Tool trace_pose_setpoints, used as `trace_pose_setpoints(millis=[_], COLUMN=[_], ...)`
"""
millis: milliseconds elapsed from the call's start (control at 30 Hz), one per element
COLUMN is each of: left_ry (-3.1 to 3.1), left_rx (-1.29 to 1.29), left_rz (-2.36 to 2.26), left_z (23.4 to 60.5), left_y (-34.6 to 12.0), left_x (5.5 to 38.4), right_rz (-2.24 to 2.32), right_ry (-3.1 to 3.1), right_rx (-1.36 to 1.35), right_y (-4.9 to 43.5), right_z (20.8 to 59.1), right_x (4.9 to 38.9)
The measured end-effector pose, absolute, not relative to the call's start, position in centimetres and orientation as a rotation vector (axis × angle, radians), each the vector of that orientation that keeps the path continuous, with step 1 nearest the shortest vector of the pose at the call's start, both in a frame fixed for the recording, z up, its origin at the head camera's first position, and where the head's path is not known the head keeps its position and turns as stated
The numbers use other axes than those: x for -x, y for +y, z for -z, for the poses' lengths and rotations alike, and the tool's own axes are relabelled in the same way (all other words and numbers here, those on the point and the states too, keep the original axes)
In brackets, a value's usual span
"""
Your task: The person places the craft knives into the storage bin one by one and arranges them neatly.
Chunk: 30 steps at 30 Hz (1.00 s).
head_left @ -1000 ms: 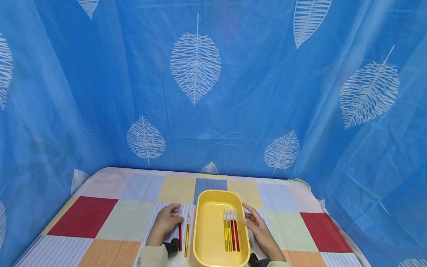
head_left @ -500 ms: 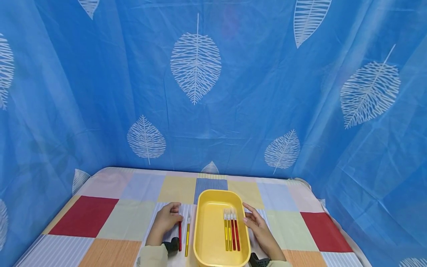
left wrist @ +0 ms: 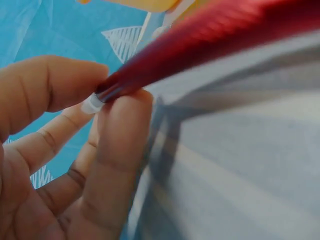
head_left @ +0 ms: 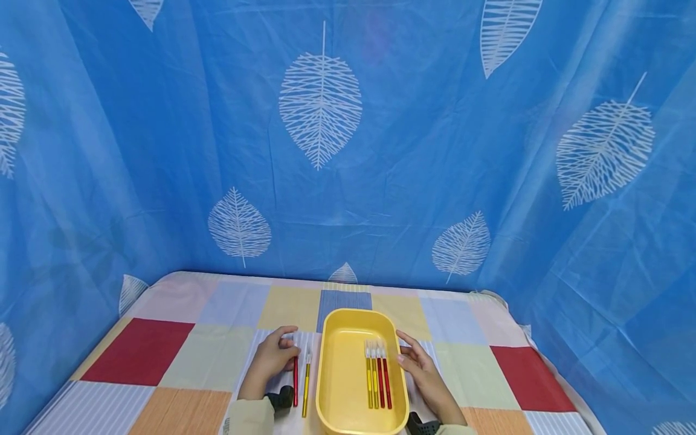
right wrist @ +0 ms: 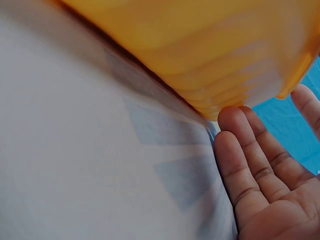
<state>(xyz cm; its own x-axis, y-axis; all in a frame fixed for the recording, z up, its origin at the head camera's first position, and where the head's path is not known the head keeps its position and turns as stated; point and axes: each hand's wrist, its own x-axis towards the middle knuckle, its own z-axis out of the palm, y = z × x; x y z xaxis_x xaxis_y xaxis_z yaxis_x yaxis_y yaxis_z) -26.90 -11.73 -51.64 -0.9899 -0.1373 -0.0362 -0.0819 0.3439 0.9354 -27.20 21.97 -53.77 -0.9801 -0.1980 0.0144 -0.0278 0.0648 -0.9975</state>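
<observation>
A slim red pen-like tool [head_left: 296, 386] with a pale tip is at the left of the box. My left hand [head_left: 269, 359] pinches it near the tip between thumb and forefinger, as the left wrist view shows of the red handle [left wrist: 200, 42]. Just right of it, a yellow pen-like tool [head_left: 306, 386] lies on the cloth. The yellow box [head_left: 341, 386] holds a side-by-side row of yellow tools [head_left: 372, 380] and red tools [head_left: 384, 380] at its right. My right hand [head_left: 428, 377] is beside the box's right wall, its fingers [right wrist: 232, 155] extended and close to the yellow side.
A patchwork cloth [head_left: 212, 356] covers the table. Blue curtains [head_left: 391, 151] with white leaf prints stand behind it and at both sides. Dark bands [head_left: 281, 399] sit on the wrists.
My left hand and the red tool have shifted very slightly to the right. The right hand and the box look still.
</observation>
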Motion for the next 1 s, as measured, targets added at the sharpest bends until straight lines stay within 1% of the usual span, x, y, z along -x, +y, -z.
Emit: trace_pose_setpoints(millis=[133,400,767,1000], left_ry=[-2.536,-2.505,-2.471,-2.445], left_rx=[-0.234,-0.140,-0.101,-0.102], left_rz=[1.743,1.693,1.742,1.763], left_z=[51.3,50.5,48.7,47.6], left_y=[-11.8,-12.0,-11.9,-11.7], left_x=[26.8,26.7,26.4,26.2], right_rz=[2.044,2.064,2.067,2.055], right_ry=[2.180,2.192,2.202,2.209], right_rx=[0.241,0.280,0.230,0.255], right_y=[22.0,21.9,21.9,22.0], right_z=[53.8,53.8,53.8,53.9], right_x=[27.0,27.2,27.3,27.3])
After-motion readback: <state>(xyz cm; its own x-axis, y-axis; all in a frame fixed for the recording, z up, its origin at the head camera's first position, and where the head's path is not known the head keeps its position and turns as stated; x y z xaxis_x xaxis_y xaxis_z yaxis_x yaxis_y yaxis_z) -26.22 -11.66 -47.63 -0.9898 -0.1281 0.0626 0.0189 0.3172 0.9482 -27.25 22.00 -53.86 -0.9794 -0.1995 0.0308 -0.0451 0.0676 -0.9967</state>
